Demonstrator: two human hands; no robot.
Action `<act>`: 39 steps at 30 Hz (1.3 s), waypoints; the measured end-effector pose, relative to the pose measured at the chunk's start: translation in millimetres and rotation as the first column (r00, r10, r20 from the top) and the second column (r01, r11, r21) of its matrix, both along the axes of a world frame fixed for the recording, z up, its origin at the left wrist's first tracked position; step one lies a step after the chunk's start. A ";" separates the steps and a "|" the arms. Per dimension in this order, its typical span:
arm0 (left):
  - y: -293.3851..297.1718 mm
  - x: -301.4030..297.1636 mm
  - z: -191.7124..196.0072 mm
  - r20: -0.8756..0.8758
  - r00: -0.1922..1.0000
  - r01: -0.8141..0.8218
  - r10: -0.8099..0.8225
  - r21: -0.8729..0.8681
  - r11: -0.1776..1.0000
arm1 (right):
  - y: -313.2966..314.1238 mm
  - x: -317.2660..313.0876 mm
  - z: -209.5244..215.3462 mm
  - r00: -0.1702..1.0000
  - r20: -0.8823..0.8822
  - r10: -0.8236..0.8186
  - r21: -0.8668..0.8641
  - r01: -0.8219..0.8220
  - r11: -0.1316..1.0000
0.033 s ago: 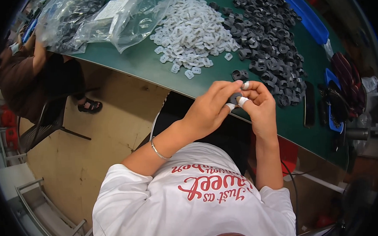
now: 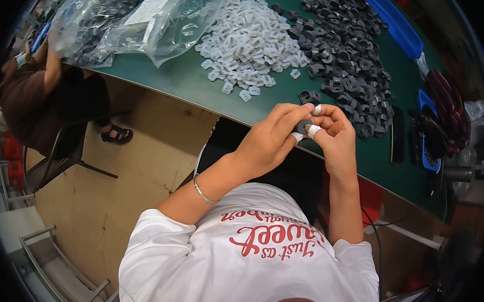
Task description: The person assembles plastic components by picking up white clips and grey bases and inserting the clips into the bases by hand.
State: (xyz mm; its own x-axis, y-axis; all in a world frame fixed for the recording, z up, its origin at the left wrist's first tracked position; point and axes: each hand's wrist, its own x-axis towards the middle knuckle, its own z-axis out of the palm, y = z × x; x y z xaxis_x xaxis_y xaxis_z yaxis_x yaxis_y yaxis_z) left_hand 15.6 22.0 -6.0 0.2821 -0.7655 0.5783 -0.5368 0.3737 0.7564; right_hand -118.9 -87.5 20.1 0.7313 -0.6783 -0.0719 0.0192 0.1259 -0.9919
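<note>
Centrally, a seated person in a white shirt pinches a small dark grey part (image 2: 304, 125) between both hands, just over the near edge of a green table (image 2: 167, 78). The part looks plastic and matt, with a rounded outline; fingers cover most of it, so its full shape and any opening cannot be told. The left hand (image 2: 267, 140) comes from the left, its thumb and fingers drawn close together on the part. The right hand (image 2: 337, 138) meets it from the right, its thumb and forefinger curled narrowly around the other side. White tape (image 2: 313, 130) wraps some fingertips. Just beyond the hands lies a loose dark ring (image 2: 309, 97), similarly coloured, with a hollow middle. Farther back spreads a heap of dark grey rings (image 2: 352, 63), and to its left a pile of small, flat white pieces (image 2: 250, 44) with little holes.
</note>
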 end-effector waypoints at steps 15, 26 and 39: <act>-23.6 135.9 33.6 0.403 0.797 -0.446 0.449 -0.107 0.889 | -23.2 -16.5 6.3 0.950 0.064 -0.307 -0.192 0.314 0.930; -75.5 38.9 4.2 0.357 0.932 -0.113 0.068 0.107 0.988 | -21.1 -5.9 -7.4 0.971 -0.015 -0.239 -0.267 0.227 0.937; -38.2 20.7 -1.4 0.315 0.941 -0.183 0.123 0.168 0.969 | -57.7 51.3 1.3 0.978 -0.106 -0.181 -0.718 0.050 0.694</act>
State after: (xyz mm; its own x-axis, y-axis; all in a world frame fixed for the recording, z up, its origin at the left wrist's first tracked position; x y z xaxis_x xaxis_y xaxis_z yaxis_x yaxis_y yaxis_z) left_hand 36.3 -16.2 -7.4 0.2408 -0.8317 0.5003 -0.7889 0.1325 0.6000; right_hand -67.6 -145.2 21.4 0.6662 -0.6530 0.3602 -0.1765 -0.6073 -0.7746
